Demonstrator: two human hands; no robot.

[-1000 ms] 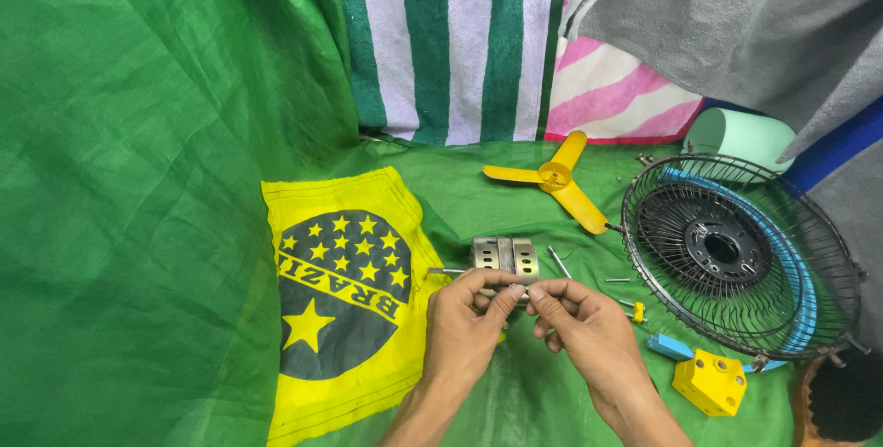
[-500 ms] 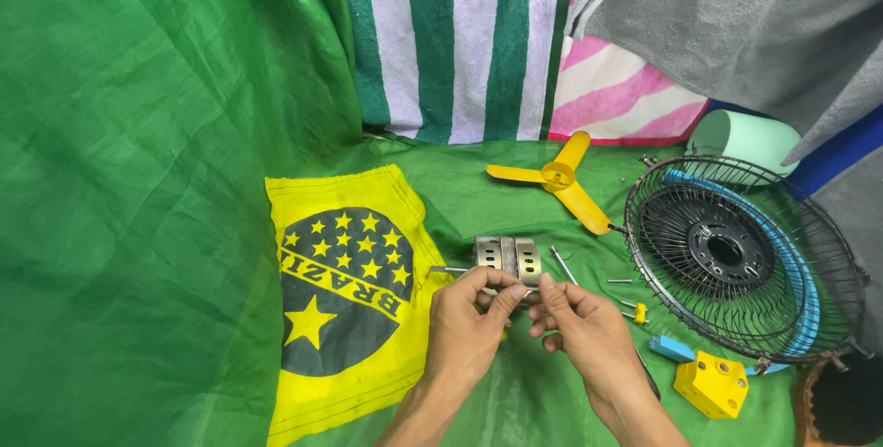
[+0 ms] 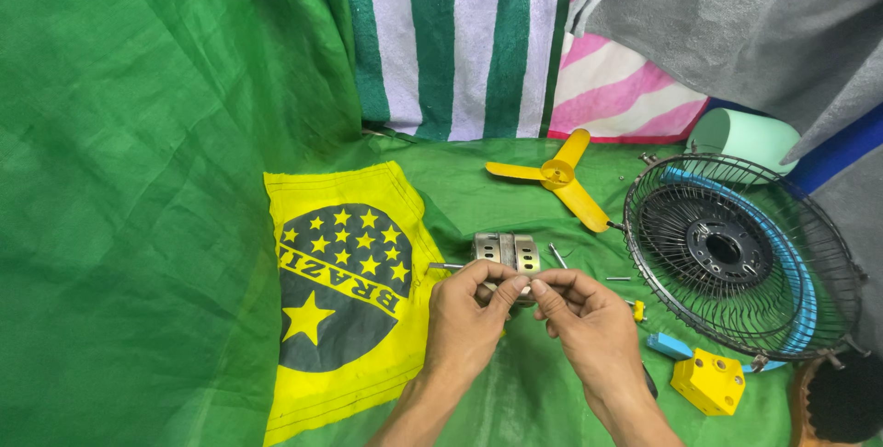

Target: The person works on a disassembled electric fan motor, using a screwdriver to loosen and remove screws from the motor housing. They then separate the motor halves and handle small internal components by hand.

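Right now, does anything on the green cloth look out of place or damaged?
Nothing looks broken. A fan lies in parts: yellow blade, wire guard and loose screws scattered. Both hands, left hand and right hand, pinch a metal motor part.

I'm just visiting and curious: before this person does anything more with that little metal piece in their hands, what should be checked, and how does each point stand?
1. Both hands on the part: ok. The left hand and right hand pinch the small metal motor part between the fingertips.
2. Grip firmness: cannot tell; the fingers hide the contact.
3. Loose screws accounted for: cannot tell. A few small pins lie on the green cloth beside the hands; the count is unclear.
4. Fan blade out of the way: ok. The yellow fan blade lies apart, farther back.
5. Wire fan guard clear of the hands: ok. The wire fan guard sits to the right, not touching them.
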